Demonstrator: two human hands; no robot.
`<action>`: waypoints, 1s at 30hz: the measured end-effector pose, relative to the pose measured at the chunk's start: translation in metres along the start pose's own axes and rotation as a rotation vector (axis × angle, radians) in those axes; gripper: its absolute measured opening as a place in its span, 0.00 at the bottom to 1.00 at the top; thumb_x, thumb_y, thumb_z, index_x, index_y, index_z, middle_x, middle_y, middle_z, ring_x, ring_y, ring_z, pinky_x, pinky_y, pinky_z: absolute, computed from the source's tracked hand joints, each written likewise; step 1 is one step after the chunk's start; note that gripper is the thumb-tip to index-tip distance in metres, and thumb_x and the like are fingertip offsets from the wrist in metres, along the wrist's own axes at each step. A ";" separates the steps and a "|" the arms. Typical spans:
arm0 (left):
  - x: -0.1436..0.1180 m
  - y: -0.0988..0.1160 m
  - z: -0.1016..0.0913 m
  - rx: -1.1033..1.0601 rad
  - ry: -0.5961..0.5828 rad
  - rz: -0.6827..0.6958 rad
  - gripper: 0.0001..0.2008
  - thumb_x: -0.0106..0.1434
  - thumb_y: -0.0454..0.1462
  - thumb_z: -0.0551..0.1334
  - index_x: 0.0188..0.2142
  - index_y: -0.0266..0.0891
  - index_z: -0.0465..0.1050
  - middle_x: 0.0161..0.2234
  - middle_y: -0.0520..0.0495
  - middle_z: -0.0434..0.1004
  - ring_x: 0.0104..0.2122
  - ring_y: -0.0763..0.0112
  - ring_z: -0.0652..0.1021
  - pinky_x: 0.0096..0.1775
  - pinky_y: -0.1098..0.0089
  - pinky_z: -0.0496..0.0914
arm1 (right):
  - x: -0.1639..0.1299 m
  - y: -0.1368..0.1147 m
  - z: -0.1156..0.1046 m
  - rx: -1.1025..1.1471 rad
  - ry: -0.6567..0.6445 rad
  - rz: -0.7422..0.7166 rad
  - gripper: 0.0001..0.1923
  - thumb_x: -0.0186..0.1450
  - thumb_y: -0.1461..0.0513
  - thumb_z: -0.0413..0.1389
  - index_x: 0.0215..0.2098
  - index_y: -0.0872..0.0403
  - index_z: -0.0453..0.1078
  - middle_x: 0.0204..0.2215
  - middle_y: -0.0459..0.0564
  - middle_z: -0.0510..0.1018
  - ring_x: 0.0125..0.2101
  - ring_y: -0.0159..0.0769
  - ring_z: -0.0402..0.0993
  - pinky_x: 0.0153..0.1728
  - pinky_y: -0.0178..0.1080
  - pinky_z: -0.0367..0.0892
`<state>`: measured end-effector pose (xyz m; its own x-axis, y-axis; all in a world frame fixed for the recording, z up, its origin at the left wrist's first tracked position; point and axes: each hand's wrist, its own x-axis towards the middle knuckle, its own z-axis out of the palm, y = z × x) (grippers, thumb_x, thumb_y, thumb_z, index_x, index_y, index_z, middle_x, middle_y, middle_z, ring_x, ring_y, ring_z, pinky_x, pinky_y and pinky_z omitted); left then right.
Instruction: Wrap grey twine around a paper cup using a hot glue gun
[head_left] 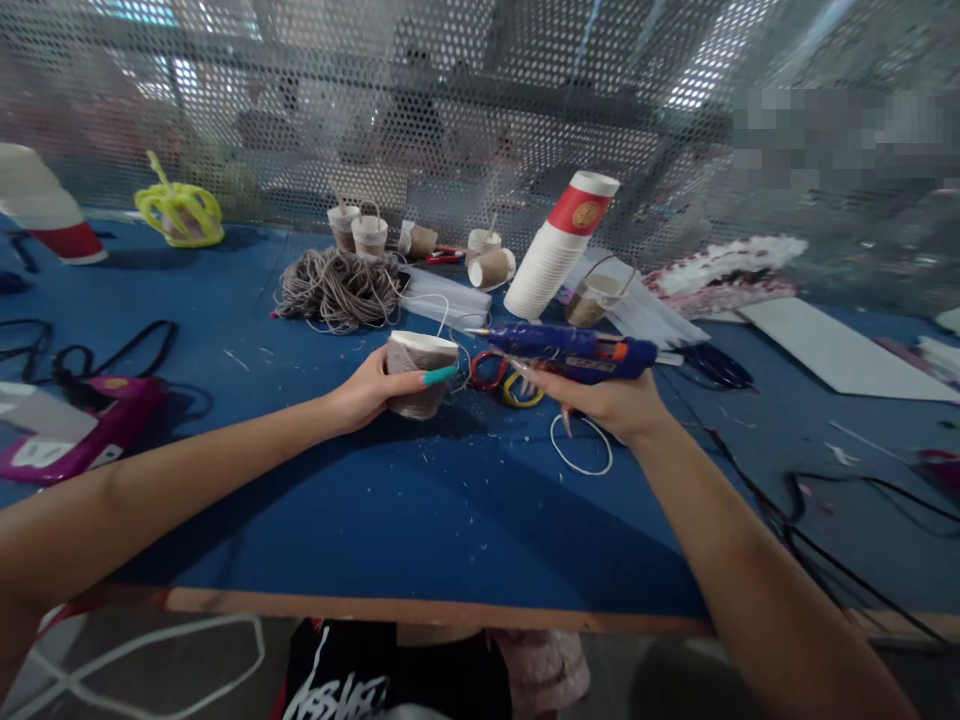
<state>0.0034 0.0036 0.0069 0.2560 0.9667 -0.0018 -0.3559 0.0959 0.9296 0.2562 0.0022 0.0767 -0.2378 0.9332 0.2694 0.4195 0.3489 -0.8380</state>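
My left hand (375, 388) is wrapped round a small paper cup (421, 392) covered in grey-brown cord, its white rim facing up. A pale cord (442, 300) runs from near the cup's rim toward the back. In my right hand (611, 400) is a blue hot glue gun (570, 350), held level with its nozzle pointing left. The nozzle tip is right of the cup and apart from it. Red (488, 370) and yellow (523, 390) loops lie on the table between my hands, and a white loop (581, 445) lies below the glue gun.
A heap of grey cord (341, 290) lies behind the cup. Several cord-wrapped cups (370, 237) stand or lie farther back. A leaning stack of paper cups (551, 260) rises behind the glue gun. Black cables (780, 525) cross the right side; a magenta pouch-like item (124, 410) sits left.
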 end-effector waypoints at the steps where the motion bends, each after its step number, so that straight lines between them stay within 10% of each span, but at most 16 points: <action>1: 0.000 0.000 0.000 0.018 0.000 0.003 0.31 0.39 0.45 0.78 0.43 0.37 0.75 0.40 0.40 0.82 0.42 0.53 0.80 0.49 0.54 0.73 | -0.001 0.000 0.003 -0.004 -0.029 -0.018 0.12 0.53 0.53 0.68 0.29 0.50 0.75 0.20 0.44 0.77 0.16 0.32 0.70 0.12 0.36 0.69; 11: -0.002 0.002 0.005 0.189 -0.009 0.051 0.31 0.40 0.43 0.77 0.42 0.35 0.73 0.39 0.41 0.82 0.41 0.58 0.80 0.48 0.56 0.72 | -0.008 -0.011 0.023 -0.039 -0.138 -0.078 0.08 0.56 0.57 0.64 0.30 0.51 0.73 0.23 0.46 0.79 0.25 0.38 0.78 0.28 0.41 0.76; 30: -0.006 0.006 0.009 0.263 -0.017 0.058 0.34 0.39 0.43 0.77 0.44 0.35 0.69 0.41 0.42 0.81 0.41 0.60 0.79 0.47 0.58 0.73 | -0.007 -0.019 0.027 -0.080 -0.151 -0.158 0.06 0.53 0.62 0.58 0.23 0.50 0.63 0.19 0.43 0.69 0.21 0.32 0.67 0.23 0.36 0.66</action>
<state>0.0085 -0.0036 0.0156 0.2575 0.9645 0.0580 -0.1254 -0.0261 0.9918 0.2265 -0.0135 0.0781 -0.4319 0.8451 0.3151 0.4335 0.5009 -0.7492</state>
